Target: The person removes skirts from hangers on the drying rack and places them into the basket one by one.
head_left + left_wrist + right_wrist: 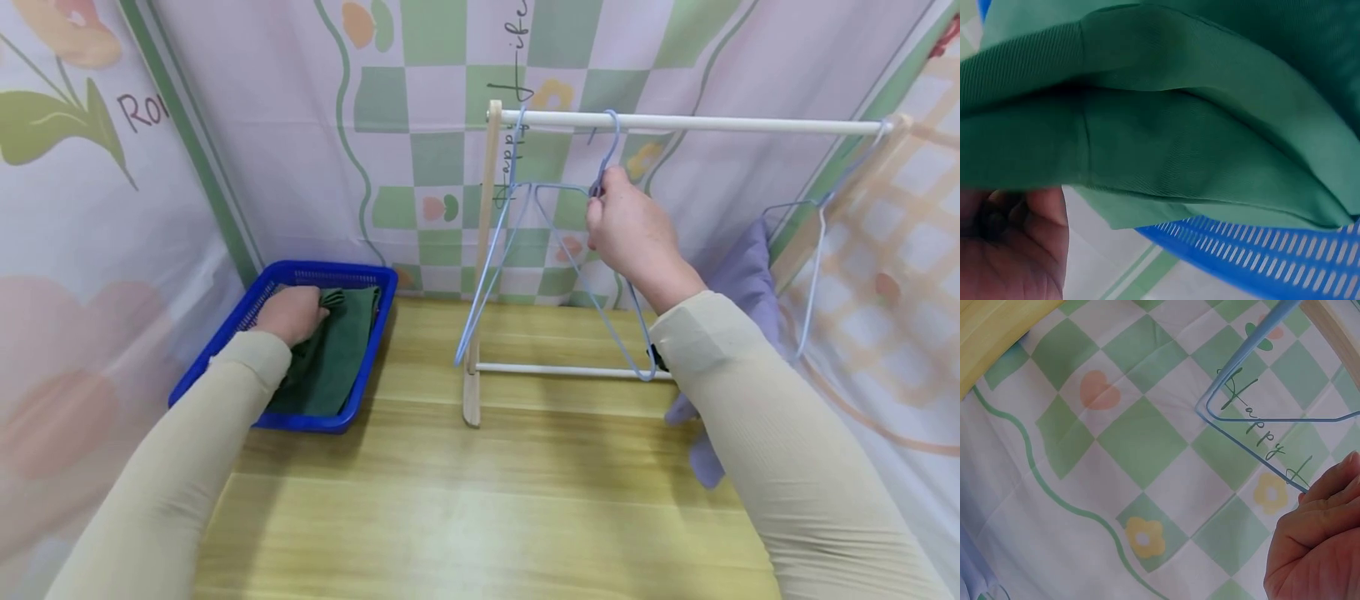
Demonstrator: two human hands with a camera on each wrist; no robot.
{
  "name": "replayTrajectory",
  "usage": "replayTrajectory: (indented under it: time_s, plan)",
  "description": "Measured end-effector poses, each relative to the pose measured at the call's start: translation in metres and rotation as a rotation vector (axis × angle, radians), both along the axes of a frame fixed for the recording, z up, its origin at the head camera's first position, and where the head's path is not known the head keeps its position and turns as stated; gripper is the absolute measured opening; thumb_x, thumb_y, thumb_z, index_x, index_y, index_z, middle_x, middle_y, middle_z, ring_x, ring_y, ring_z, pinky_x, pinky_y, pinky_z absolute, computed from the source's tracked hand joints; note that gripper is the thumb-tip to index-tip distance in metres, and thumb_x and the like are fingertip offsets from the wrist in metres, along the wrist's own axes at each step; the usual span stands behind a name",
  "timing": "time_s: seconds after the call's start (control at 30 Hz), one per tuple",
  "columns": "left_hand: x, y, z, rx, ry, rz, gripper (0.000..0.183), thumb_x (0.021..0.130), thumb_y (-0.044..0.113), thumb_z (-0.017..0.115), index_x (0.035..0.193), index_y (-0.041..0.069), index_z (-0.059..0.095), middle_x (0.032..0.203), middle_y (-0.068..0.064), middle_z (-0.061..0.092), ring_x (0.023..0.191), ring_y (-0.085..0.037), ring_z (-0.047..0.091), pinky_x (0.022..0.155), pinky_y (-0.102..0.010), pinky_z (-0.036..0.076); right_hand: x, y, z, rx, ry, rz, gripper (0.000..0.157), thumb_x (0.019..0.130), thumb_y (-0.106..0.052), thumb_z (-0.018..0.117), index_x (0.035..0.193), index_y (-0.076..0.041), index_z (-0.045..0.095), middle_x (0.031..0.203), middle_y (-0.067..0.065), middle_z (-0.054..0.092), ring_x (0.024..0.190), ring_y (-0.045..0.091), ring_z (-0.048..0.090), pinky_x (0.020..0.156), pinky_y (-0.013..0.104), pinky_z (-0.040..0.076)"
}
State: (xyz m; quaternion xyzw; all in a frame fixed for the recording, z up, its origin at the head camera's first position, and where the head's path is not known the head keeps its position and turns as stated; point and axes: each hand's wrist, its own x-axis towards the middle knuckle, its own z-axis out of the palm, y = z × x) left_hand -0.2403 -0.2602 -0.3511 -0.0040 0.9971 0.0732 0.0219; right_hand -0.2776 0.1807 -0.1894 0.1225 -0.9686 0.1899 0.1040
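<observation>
In the head view my left hand (288,315) reaches into a blue basket (307,423) at the left. It grips a bunched edge of a dark green garment (330,371). The left wrist view shows the ribbed band of that green garment (1147,140) lifted in folds, with the fingers at its lower edge. My right hand (637,229) holds a light blue wire hanger (617,133) just below its hook, which is over the white rod (712,123). Seen from the right wrist, the hanger's shoulder (1254,452) runs out from the fingers, bare of cloth.
Another bare blue hanger (487,283) hangs at the rod's left end, near the rack's wooden upright (483,250). At the right end a third hanger (817,250) hangs beside lavender cloth (742,275), partly behind my right arm. Patterned curtains (285,125) surround the wooden tabletop (480,500).
</observation>
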Motion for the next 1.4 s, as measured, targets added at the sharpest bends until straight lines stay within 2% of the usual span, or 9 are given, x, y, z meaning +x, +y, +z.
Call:
replayTrajectory:
  time_s: [0.27, 0.37, 0.47, 0.63, 0.77, 0.93, 1.03, 1.17, 1.4]
  plan:
    - [0.000, 0.007, -0.005, 0.015, -0.043, -0.040, 0.024, 0.097, 0.022, 0.059, 0.085, 0.001, 0.059, 0.083, -0.018, 0.064, 0.078, -0.034, 0.063, 0.068, -0.048, 0.049, 0.000, 0.000, 0.000, 0.000, -0.010, -0.005, 0.032, 0.102, -0.028, 0.027, 0.121, -0.007, 0.042, 0.088, 0.009, 0.070, 0.077, 0.032, 0.063, 0.059, 0.042, 0.043]
    - [0.001, 0.009, -0.007, 0.018, -0.069, -0.065, 0.025, 0.097, 0.024, 0.059, 0.091, -0.001, 0.058, 0.085, -0.017, 0.064, 0.082, -0.035, 0.063, 0.074, -0.050, 0.050, 0.000, 0.000, 0.000, 0.000, -0.010, -0.004, 0.032, 0.102, -0.028, 0.026, 0.121, -0.007, 0.042, 0.088, 0.009, 0.069, 0.077, 0.032, 0.062, 0.059, 0.041, 0.043]
    - [0.002, 0.011, -0.009, 0.052, -0.121, -0.081, 0.029, 0.098, 0.027, 0.057, 0.098, -0.002, 0.056, 0.081, -0.015, 0.064, 0.076, -0.031, 0.064, 0.079, -0.050, 0.050, 0.000, -0.001, 0.000, 0.001, -0.006, -0.002, 0.032, 0.102, -0.028, 0.027, 0.120, -0.007, 0.042, 0.088, 0.009, 0.069, 0.077, 0.032, 0.062, 0.059, 0.042, 0.043]
    - [0.002, 0.014, -0.012, 0.125, -0.197, -0.065, 0.041, 0.101, 0.032, 0.050, 0.118, -0.006, 0.046, 0.083, -0.014, 0.064, 0.067, -0.022, 0.064, 0.082, -0.050, 0.049, 0.001, -0.001, 0.000, 0.005, -0.009, -0.002, 0.032, 0.102, -0.029, 0.027, 0.121, -0.007, 0.041, 0.088, 0.009, 0.069, 0.076, 0.033, 0.062, 0.059, 0.042, 0.043]
    - [0.002, 0.016, -0.014, 0.128, -0.195, -0.065, 0.047, 0.103, 0.029, 0.046, 0.129, -0.009, 0.040, 0.101, -0.022, 0.063, 0.081, -0.027, 0.065, 0.089, -0.052, 0.048, 0.002, -0.001, 0.000, 0.002, -0.014, -0.005, 0.033, 0.102, -0.029, 0.026, 0.121, -0.007, 0.042, 0.087, 0.008, 0.068, 0.076, 0.033, 0.061, 0.060, 0.042, 0.043]
    - [0.002, 0.017, -0.015, 0.049, -0.194, -0.149, 0.042, 0.102, 0.022, 0.046, 0.131, -0.007, 0.048, 0.122, -0.026, 0.059, 0.108, -0.039, 0.059, 0.097, -0.054, 0.044, 0.002, -0.002, 0.001, -0.007, -0.012, -0.006, 0.032, 0.102, -0.028, 0.026, 0.121, -0.007, 0.042, 0.088, 0.008, 0.068, 0.077, 0.032, 0.061, 0.060, 0.041, 0.043]
    - [0.004, 0.018, -0.014, 0.020, -0.206, -0.184, 0.043, 0.102, 0.021, 0.047, 0.135, -0.007, 0.048, 0.133, -0.028, 0.052, 0.122, -0.044, 0.049, 0.103, -0.055, 0.039, 0.002, -0.002, 0.001, -0.009, -0.017, -0.003, 0.033, 0.102, -0.029, 0.026, 0.121, -0.007, 0.041, 0.088, 0.008, 0.068, 0.077, 0.031, 0.061, 0.060, 0.041, 0.043]
    - [0.006, 0.019, -0.014, 0.014, -0.218, -0.187, 0.046, 0.102, 0.021, 0.047, 0.138, -0.007, 0.045, 0.139, -0.028, 0.047, 0.127, -0.045, 0.043, 0.106, -0.056, 0.035, 0.003, -0.002, 0.001, -0.009, -0.030, -0.002, 0.033, 0.102, -0.029, 0.025, 0.123, -0.007, 0.040, 0.089, 0.008, 0.068, 0.076, 0.031, 0.061, 0.060, 0.041, 0.043]
    - [0.006, 0.021, -0.014, 0.018, -0.222, -0.145, 0.047, 0.101, 0.024, 0.049, 0.139, -0.005, 0.046, 0.139, -0.026, 0.048, 0.127, -0.044, 0.045, 0.104, -0.056, 0.037, 0.003, -0.002, 0.002, -0.014, -0.044, -0.009, 0.034, 0.102, -0.030, 0.025, 0.124, -0.008, 0.040, 0.091, 0.008, 0.068, 0.078, 0.032, 0.061, 0.060, 0.042, 0.043]
